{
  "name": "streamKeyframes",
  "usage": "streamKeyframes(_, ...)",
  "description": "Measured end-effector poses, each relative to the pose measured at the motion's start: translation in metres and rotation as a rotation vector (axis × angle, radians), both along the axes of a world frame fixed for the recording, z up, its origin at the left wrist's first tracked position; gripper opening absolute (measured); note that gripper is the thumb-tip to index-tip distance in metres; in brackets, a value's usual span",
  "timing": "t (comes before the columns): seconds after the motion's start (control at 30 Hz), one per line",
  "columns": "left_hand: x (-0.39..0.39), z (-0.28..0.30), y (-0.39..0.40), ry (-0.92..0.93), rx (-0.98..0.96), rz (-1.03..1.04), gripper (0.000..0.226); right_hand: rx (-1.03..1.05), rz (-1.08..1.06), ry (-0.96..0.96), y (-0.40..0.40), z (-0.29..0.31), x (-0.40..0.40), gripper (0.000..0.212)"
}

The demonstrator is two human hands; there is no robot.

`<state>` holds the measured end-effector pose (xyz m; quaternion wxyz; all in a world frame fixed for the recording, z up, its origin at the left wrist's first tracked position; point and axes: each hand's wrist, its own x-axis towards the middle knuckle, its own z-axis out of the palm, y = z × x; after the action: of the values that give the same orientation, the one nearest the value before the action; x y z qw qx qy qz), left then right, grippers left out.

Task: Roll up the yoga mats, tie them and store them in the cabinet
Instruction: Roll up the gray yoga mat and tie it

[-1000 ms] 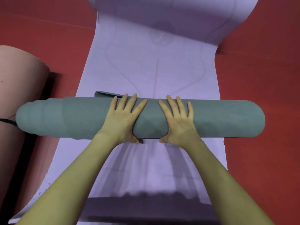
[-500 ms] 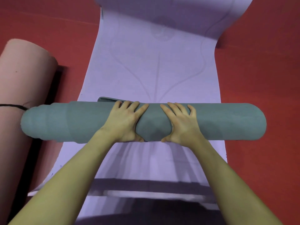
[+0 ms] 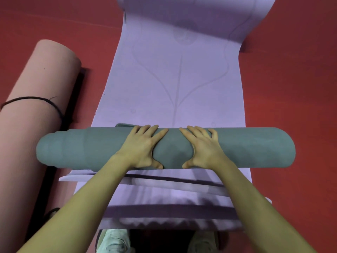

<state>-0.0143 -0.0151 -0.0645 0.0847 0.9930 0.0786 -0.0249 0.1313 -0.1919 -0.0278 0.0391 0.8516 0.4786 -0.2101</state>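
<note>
The rolled teal mat [image 3: 246, 147] looked matt and finely grained, like soft foam. The lilac mat [image 3: 155, 84] was smooth and matt; the pink roll [image 3: 32, 128] matt, the floor [image 3: 291, 88] dull red.

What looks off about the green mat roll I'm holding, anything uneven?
Yes. The green roll has telescoped: its left end steps out in narrowing rings instead of ending flush, while the right end looks even. Both the left hand and right hand press mid-roll.
</note>
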Motion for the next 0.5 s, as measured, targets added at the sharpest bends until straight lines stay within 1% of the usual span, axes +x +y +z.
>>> streamKeyframes(0.07,-0.004,-0.001,0.002,0.001,0.025,0.005,0.106,0.016,-0.035,0.056,0.001,0.000,0.001,0.114)
streamKeyframes(0.13,-0.008,0.000,0.004,-0.024,0.045,0.045,0.095,0.058,-0.060,0.121,0.003,0.001,0.000,0.107)
streamKeyframes(0.23,-0.014,0.007,0.006,-0.041,0.051,0.187,0.081,0.096,-0.021,0.172,0.011,0.002,-0.001,0.089)
streamKeyframes(0.33,-0.031,0.010,0.016,-0.017,0.043,0.327,0.074,0.114,0.046,0.144,0.029,0.002,-0.018,0.069)
streamKeyframes(0.37,-0.039,0.009,0.020,-0.013,0.037,0.367,0.073,0.115,0.066,0.129,0.037,0.001,-0.028,0.065)
streamKeyframes(0.5,-0.060,0.005,0.036,0.004,-0.018,0.465,0.072,0.138,0.033,0.028,0.064,-0.011,-0.063,0.065)
